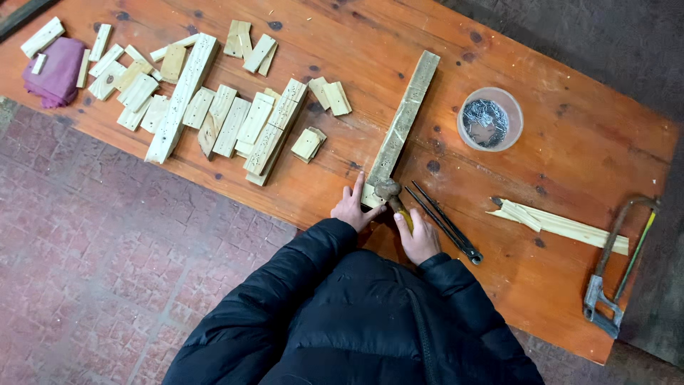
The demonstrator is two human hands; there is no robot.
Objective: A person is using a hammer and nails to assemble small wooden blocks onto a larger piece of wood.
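On the orange workbench (570,150), the right hand (419,239) grips a hammer (392,196) (yellowish handle) over a long pale batten (402,121).

table (570,171): glossy orange varnished wood
slat (401,127): rough pale wood
hammer (390,191): dull metal head
cup (489,118): clear plastic
cloth (55,70): soft purple fabric
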